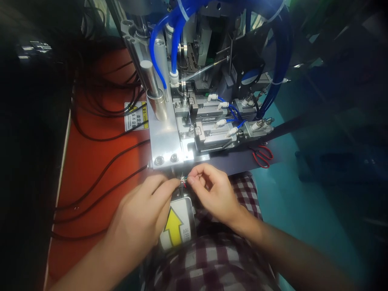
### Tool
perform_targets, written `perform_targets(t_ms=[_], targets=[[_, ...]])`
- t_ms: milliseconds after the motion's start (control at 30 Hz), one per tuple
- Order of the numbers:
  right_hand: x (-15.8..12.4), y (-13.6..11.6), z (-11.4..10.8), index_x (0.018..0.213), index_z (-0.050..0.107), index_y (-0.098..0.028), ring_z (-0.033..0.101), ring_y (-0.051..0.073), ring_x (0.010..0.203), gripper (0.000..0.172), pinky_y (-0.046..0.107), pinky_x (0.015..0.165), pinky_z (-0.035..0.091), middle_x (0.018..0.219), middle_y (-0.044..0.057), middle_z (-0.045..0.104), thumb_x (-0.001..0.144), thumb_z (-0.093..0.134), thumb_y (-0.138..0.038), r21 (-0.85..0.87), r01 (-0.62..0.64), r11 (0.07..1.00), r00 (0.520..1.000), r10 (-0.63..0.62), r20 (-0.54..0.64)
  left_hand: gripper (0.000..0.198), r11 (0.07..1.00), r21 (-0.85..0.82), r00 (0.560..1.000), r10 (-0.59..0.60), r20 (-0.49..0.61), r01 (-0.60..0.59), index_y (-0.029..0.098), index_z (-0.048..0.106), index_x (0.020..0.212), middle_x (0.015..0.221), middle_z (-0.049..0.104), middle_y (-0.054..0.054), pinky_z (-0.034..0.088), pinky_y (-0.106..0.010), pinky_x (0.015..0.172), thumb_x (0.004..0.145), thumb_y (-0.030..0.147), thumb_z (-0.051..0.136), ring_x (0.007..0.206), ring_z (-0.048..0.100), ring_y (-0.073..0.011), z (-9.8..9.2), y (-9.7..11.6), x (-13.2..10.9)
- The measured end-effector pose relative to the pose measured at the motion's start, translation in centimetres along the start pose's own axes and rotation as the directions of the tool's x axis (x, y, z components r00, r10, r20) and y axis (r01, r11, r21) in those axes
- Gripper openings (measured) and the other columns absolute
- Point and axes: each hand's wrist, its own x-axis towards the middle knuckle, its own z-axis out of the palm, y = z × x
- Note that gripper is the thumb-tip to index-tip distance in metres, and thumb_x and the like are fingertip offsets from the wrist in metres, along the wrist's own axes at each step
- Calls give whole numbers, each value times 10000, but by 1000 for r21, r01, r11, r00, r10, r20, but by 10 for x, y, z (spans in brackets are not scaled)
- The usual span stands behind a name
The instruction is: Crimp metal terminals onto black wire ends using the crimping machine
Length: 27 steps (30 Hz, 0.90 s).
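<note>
Your left hand (pixel 142 214) and right hand (pixel 212 190) meet just below the front edge of the machine's aluminium base plate (pixel 165 141). Both are closed in a fine pinch: thumb and forefinger of each hand grip the stripped end of a thin cable, where small coloured wires (pixel 183 180) fan out between the two sets of fingertips. The remaining fingers of each hand are curled in.

Step in hand, as judged from this position: you are sorting or aligning the individual conductors by hand, directly in front of the fixture. The wire ends sit just short of the plate edge and are not yet inside the machine.

Requirements for the next move, again as a judgement:
- Keep the pinch tight so that the conductors hold their order.
- Keep the wire tips level with the fixture before you advance them.
- Keep your fingertips clear of the pneumatic slides (pixel 212 129) behind the plate.

Containers: no bin, tray or box is visible. Spare black cables (pixel 103 178) lie loose on the red bench surface (pixel 87 157) to your left. A pair of red-handled scissors (pixel 262 155) lies on the dark ledge to your right. A label with a yellow arrow (pixel 176 226) sits just below your hands, partly covered by the left one.
</note>
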Motion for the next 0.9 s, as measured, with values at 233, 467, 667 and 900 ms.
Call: perform_targets(t_ms=[233, 467, 667, 900], targets=[[-1, 0, 0, 835, 574, -188, 500, 117, 585, 84, 276, 601, 418, 733, -14, 576, 914, 546, -194, -106, 54, 993, 998, -52, 17, 210, 1000, -7, 1000, -3, -6, 3, 174, 601, 1107, 910, 593, -17, 495, -254, 641, 954, 110, 471, 727, 630, -140, 0, 1, 0], [-2, -2, -1, 834, 553, -201, 528, 140, 629, 92, 292, 623, 421, 746, -3, 589, 922, 524, -202, -157, 63, 986, 998, -58, 35, 209, 1000, -6, 1000, -5, -5, 5, 179, 601, 1111, 903, 600, -18, 488, -248, 615, 959, 122, 469, 726, 631, -137, 0, 1, 1], [-1, -2, -1, 821, 543, -208, 502, 136, 594, 95, 286, 589, 401, 704, -14, 567, 915, 528, -210, -156, 39, 987, 999, -35, 23, 201, 1000, -13, 1000, -1, -13, 0, 167, 607, 1105, 907, 603, -25, 503, -260, 655, 963, 129, 470, 738, 634, -146, -1, 3, 1], [-1, -3, 1, 821, 540, -201, 511, 141, 623, 102, 289, 607, 397, 721, -8, 569, 921, 517, -205, -162, 44, 986, 999, -42, 17, 205, 1000, 0, 1000, 4, -5, -4, 176, 596, 1120, 916, 598, -23, 496, -258, 654, 964, 128, 472, 741, 633, -144, 0, 1, -1]])
